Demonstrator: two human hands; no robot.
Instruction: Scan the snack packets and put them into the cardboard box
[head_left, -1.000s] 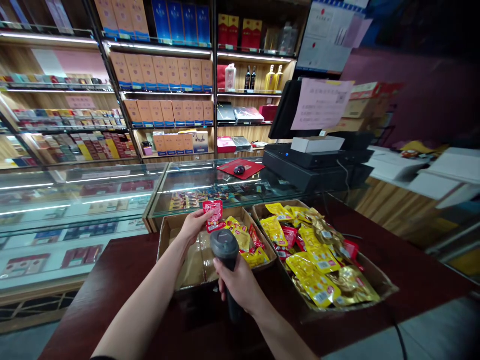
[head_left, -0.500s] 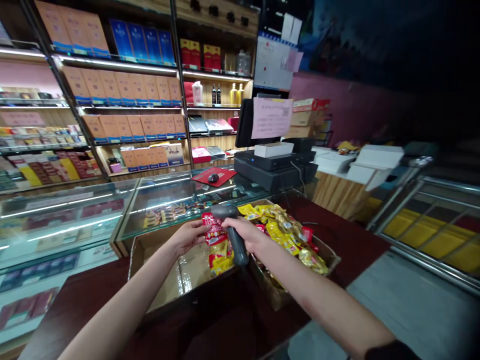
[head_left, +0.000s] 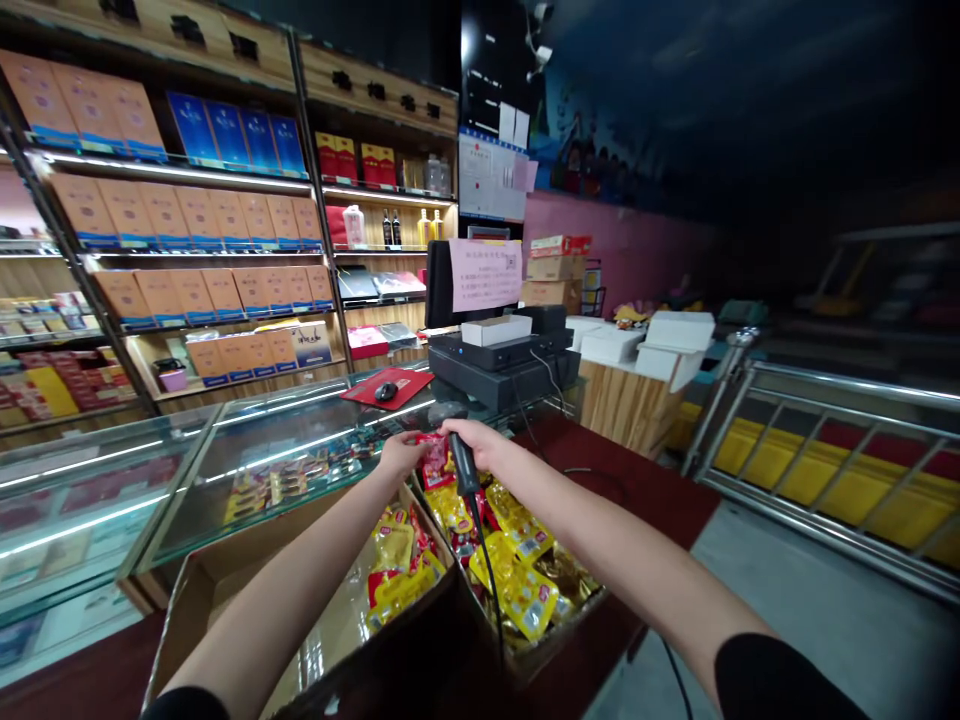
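Note:
My right hand is closed around the grip of a dark handheld barcode scanner, whose cable hangs down across the packets. Close by on the left, my left hand pinches a small red snack packet just under the scanner's head. Both hands are over the far end of a cardboard box of yellow, red and gold packets. Beside it on the left stands a second cardboard box; a smaller heap of yellow and red packets lies at its right end, and my left forearm hides part of it.
A glass display counter runs along the left and back. On it are a red mat with a mouse and a monitor on black equipment. Metal railing stands at right; stocked shelves rise behind.
The view has tilted up and turned right. My left hand and the red packet have moved from over the left box to the far end of the right box; the scanner has moved along with them.

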